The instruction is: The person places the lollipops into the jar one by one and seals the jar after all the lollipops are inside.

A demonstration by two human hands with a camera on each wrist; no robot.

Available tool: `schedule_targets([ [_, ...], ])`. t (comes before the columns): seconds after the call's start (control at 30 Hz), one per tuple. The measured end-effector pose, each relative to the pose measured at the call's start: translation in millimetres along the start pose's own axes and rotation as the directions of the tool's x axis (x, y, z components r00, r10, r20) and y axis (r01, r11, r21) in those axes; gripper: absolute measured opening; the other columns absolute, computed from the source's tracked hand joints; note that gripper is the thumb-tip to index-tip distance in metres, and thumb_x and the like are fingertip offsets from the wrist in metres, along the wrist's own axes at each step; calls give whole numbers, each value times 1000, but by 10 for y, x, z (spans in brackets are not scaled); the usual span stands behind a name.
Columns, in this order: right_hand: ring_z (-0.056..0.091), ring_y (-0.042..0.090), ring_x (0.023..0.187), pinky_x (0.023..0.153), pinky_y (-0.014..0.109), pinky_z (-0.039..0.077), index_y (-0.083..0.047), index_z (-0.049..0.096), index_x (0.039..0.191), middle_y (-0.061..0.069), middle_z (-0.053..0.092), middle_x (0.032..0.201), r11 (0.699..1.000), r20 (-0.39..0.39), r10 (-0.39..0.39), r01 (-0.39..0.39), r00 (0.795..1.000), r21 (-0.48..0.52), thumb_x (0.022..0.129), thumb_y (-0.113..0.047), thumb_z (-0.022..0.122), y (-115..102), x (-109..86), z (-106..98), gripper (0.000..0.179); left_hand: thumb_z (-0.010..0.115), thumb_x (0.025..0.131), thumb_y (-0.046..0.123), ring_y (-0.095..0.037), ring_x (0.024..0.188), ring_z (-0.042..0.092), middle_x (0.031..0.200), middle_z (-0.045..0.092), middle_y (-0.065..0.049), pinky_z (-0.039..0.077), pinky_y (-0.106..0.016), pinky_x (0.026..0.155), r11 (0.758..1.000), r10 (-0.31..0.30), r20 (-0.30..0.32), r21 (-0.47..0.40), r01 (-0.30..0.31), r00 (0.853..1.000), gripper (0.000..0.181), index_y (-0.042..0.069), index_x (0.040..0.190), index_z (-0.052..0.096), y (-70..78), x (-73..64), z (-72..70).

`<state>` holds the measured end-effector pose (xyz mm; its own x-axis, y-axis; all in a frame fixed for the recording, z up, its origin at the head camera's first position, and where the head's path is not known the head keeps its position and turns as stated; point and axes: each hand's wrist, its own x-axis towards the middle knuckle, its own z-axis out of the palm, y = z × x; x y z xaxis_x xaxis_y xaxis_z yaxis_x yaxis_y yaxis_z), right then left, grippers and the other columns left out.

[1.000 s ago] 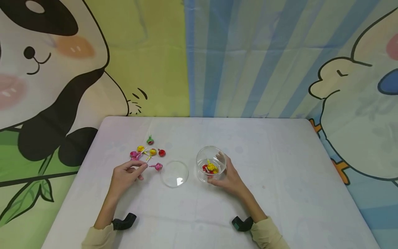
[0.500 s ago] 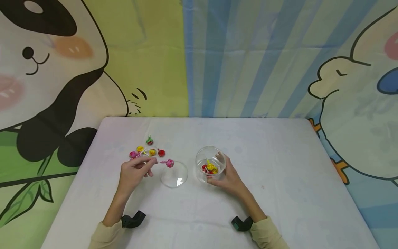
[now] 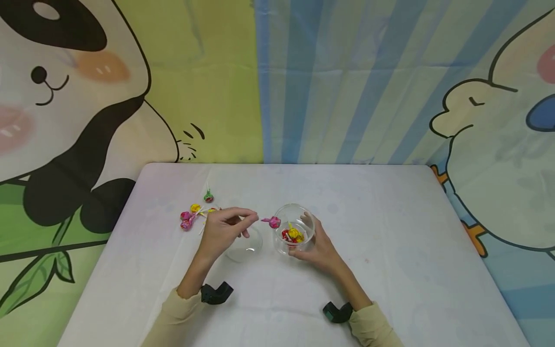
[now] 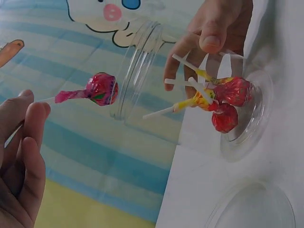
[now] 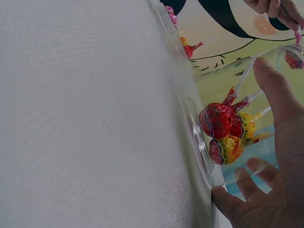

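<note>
My left hand (image 3: 230,229) pinches the white stick of a pink lollipop (image 3: 273,222) between thumb and fingertips. The candy hangs at the left rim of a clear jar (image 3: 295,210), and in the left wrist view this pink lollipop (image 4: 101,89) is level with the jar's mouth. Curled round the jar's right side is my right hand (image 3: 321,248). Inside the jar lie several red and yellow lollipops (image 5: 228,128) with their sticks pointing up towards the opening. A clear round lid (image 3: 244,250) lies on the table, partly behind my left hand.
Left of the jar, several loose lollipops lie on the white table (image 3: 390,231): pink lollipops (image 3: 186,220), a yellow lollipop (image 3: 195,207) and a green lollipop (image 3: 208,196). Some are partly covered by my left hand. A printed cloth (image 3: 347,82) hangs behind the table.
My left hand has picked up the pink lollipop from beside the lid and carried it right, over the lid, to the jar's rim. My right hand and the jar have stayed put.
</note>
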<state>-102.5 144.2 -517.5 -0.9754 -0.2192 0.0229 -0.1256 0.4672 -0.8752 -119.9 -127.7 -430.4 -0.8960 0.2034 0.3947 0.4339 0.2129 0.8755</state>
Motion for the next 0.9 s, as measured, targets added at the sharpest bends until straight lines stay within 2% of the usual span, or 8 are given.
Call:
schedule_targets([
  [0.13,41,34,138,112,59,30,-18,20,151,11,41,152,1000,0,-20,20,1000,7,69,-27,87,11,-3,3,106,76,82,11,-1,50,60,82,76,-4,43,-20,44,993,56,79,97,-64,995,12,10,94,77,-3,68,174],
  [0.23,42,35,138,112,60,30,-18,20,151,12,41,151,1000,-2,-29,29,1000,11,69,-28,87,19,-8,3,106,78,81,14,4,48,55,85,77,-2,41,-19,43,976,75,124,196,-98,990,14,12,94,78,-9,93,282],
  [0.4,43,35,136,111,60,32,-18,20,151,13,42,151,999,-1,-49,49,999,12,70,-28,87,37,-11,5,106,79,79,20,9,42,46,83,77,2,36,-15,42,918,116,154,361,-165,981,15,14,93,79,-11,121,401],
  [0.47,44,35,136,110,60,33,-17,21,151,14,42,150,998,-2,-61,61,998,11,70,-28,87,41,-8,2,106,79,79,23,10,40,43,81,77,3,33,-14,41,896,115,171,406,-177,978,16,16,93,79,3,143,431],
  [0.57,45,35,135,110,58,35,-17,21,151,15,43,150,997,-8,-76,76,997,15,69,-27,88,42,-4,-7,106,80,79,24,11,37,40,81,77,3,31,-15,41,877,77,210,450,-167,975,16,17,93,80,51,185,468],
  [0.77,46,34,134,109,57,36,-17,21,151,14,43,149,997,-3,-74,74,997,24,69,-27,88,39,-8,-22,105,79,80,25,7,36,39,82,77,4,32,-17,44,840,-55,273,533,-104,960,15,20,94,80,152,252,545],
  [0.9,44,34,136,110,57,35,-18,20,151,14,43,148,998,4,-53,53,999,16,70,-29,88,37,-12,-26,106,78,81,26,3,37,42,68,73,3,32,-19,43,847,-138,309,530,-50,941,15,19,95,80,165,265,604],
])
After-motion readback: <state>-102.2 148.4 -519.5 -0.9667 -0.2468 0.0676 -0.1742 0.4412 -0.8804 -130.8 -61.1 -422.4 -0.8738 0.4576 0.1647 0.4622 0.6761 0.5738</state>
